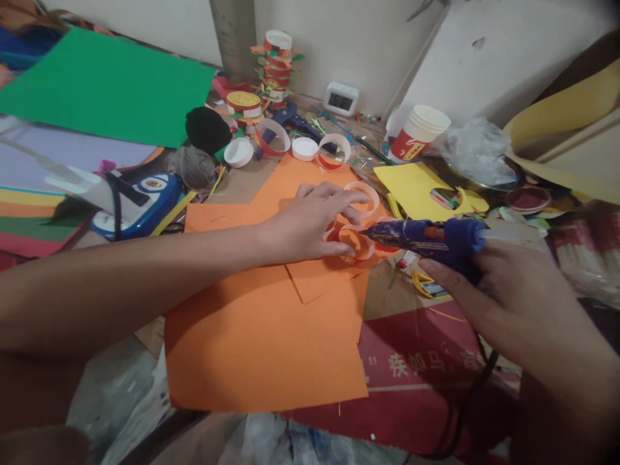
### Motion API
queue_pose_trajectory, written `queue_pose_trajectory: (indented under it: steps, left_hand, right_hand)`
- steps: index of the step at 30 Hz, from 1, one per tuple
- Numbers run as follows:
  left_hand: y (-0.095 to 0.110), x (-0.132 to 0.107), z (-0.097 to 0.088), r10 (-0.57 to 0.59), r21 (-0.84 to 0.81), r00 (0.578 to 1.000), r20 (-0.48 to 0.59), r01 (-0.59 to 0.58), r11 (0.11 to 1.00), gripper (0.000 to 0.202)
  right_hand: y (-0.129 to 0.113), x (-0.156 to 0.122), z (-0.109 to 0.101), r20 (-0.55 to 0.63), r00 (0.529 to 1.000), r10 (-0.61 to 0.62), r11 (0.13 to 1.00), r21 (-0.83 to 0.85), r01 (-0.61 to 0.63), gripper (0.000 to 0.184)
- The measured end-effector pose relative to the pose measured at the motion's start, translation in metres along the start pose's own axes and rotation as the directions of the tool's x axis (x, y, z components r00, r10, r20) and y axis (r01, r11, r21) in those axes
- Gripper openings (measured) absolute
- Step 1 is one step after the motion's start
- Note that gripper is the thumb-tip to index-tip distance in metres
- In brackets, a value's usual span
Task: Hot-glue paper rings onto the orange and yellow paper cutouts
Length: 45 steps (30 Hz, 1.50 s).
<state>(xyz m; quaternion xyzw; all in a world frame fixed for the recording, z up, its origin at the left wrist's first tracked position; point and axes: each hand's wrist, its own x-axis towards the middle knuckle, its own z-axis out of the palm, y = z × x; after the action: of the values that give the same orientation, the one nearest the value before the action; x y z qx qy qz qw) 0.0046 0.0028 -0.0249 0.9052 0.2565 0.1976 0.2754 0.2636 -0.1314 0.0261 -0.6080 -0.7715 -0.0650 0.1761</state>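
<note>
My right hand (513, 303) grips a blue hot glue gun (450, 242), its nozzle pointing left at a paper cup ring (364, 253). Thumb and fingers of my left hand (314, 223) are curled around that ring, which stands on orange paper (266, 342). Just beyond my fingertips is another cut cup ring (365, 199), and the rings there seem to touch one another. Part of this cluster is hidden behind my left hand. Whether the nozzle touches the ring I cannot tell.
Loose cup rings (334, 152) lie farther back, near a decorated cup stack (278, 68) and a small digital clock (341, 98). Stacked paper cups (419, 134) stand at right behind yellow paper (411, 187). Green card (106, 87) covers the left; a tape cutter (429, 284) lies below the gun.
</note>
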Motion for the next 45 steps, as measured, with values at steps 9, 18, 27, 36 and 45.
queue_pose_trajectory:
  steps: [9,18,27,36,45]
  left_hand:
    - [0.000,0.001,0.001,0.003,-0.002,1.000,-0.011,-0.003,1.000,0.073]
    - [-0.001,0.002,0.003,0.016,-0.013,1.000,-0.019,-0.017,1.000,0.076]
    - [-0.003,0.002,0.005,0.003,0.017,1.000,-0.024,-0.003,1.000,0.075]
    - [-0.004,0.002,0.006,-0.001,0.051,1.000,-0.023,0.002,0.999,0.079]
    - [-0.004,0.003,0.007,-0.007,0.080,0.999,-0.033,0.010,0.997,0.077]
  right_hand:
    - [-0.010,0.010,0.002,0.001,0.955,-0.296,0.931,-0.223,0.289,0.062]
    - [-0.013,0.002,0.016,-0.014,0.970,-0.243,0.954,-0.182,0.237,0.045]
    - [-0.016,0.000,0.004,0.003,0.966,-0.258,0.940,-0.230,0.252,0.038]
    - [-0.016,0.000,0.019,-0.063,0.953,-0.298,0.927,-0.256,0.273,0.063]
    - [-0.016,0.009,0.023,-0.085,0.934,-0.346,0.922,-0.218,0.321,0.073]
